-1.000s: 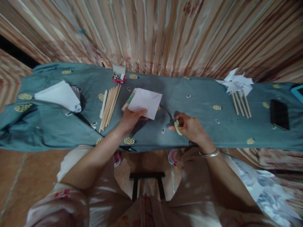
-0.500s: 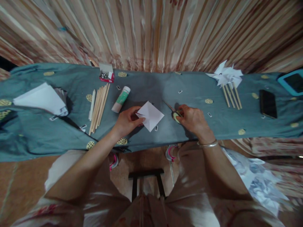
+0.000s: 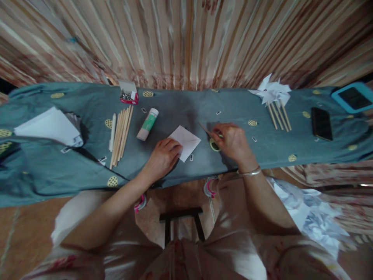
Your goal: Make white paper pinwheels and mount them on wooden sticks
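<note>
A white square of paper [image 3: 189, 140], creased and turned like a diamond, lies near the middle of the table. My left hand [image 3: 164, 158] covers its left corner, back of the hand upward, with closed fingers gripping that corner. To the right, my right hand [image 3: 233, 142] has its fingers closed on a pair of scissors [image 3: 215, 145] with yellow-green handles. The blades point up and left, toward the paper but apart from it. A glue stick [image 3: 148, 123] with a green label lies just beyond my left hand.
Wooden sticks [image 3: 121, 134] and a stack of white paper [image 3: 51, 126] lie to the left, near a small red box [image 3: 129, 95] of metal pins. Paper pinwheels [image 3: 272, 91] on sticks, a black phone [image 3: 321, 123] and a blue-framed device [image 3: 354, 97] are at the right. Crumpled paper [image 3: 314, 217] sits below.
My left hand has rolled over from pinching the paper's left side to covering that corner. My right hand has shifted slightly on the scissors' handles. The view has shifted a little.
</note>
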The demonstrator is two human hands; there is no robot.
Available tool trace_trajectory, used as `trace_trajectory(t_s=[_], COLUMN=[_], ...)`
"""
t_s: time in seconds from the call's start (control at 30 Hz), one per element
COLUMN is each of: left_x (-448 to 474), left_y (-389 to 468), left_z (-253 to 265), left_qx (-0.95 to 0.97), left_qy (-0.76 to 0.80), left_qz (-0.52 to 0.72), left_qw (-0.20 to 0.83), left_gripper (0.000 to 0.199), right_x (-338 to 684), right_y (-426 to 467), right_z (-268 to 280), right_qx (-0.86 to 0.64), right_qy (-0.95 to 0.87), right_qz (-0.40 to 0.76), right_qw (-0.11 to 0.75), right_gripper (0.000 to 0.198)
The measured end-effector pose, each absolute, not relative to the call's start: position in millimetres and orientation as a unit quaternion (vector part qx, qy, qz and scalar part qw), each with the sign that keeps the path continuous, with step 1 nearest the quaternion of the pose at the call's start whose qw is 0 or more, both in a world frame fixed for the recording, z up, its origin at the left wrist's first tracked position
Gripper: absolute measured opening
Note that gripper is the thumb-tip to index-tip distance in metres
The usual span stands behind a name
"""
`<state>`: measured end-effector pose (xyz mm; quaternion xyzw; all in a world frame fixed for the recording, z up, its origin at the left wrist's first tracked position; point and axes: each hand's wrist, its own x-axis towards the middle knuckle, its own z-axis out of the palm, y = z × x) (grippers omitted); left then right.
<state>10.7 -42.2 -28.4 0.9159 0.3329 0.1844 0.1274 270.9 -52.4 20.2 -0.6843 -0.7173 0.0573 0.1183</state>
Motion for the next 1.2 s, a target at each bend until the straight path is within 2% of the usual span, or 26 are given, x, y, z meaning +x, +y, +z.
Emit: trace_trajectory(t_s=[0.07,0.17,0.23,0.4,0.93,1.07,1.2], left_x=[10,9,9,6,-8,-11,-24], left_y=[-42,-42,-42,-42,-39,-40,-33], left_z=[-29,-30,-31,-32,-33,-30,-19], left_qx=[0.919,0.918,0.915,0.914,0.900,0.895,0.876], left_qy=[0.330,0.330,0.331,0.326,0.341,0.345,0.372], left_qz=[0.179,0.183,0.191,0.193,0.222,0.235,0.287], left_qw=[0.121,0.120,0.128,0.146,0.159,0.156,0.107], left_gripper=[0.026,0.029,0.030,0.028,0.026,0.024,0.022], right_x=[249,216,203,207,250,255,255], right_y=[-51,-48,-45,-43,-56,-54,-49], right_z=[11,-9,-22,-38,-35,-29,-20], right_qx=[-0.628,-0.582,-0.587,-0.608,-0.674,-0.671,-0.663], right_qy=[-0.749,-0.765,-0.760,-0.735,-0.686,-0.678,-0.668], right_qz=[0.060,0.083,0.097,0.114,0.075,0.086,0.082], right_qw=[0.204,0.262,0.264,0.278,0.264,0.287,0.328], right_gripper=[0.019,0.014,0.011,0.017,0.023,0.025,0.023])
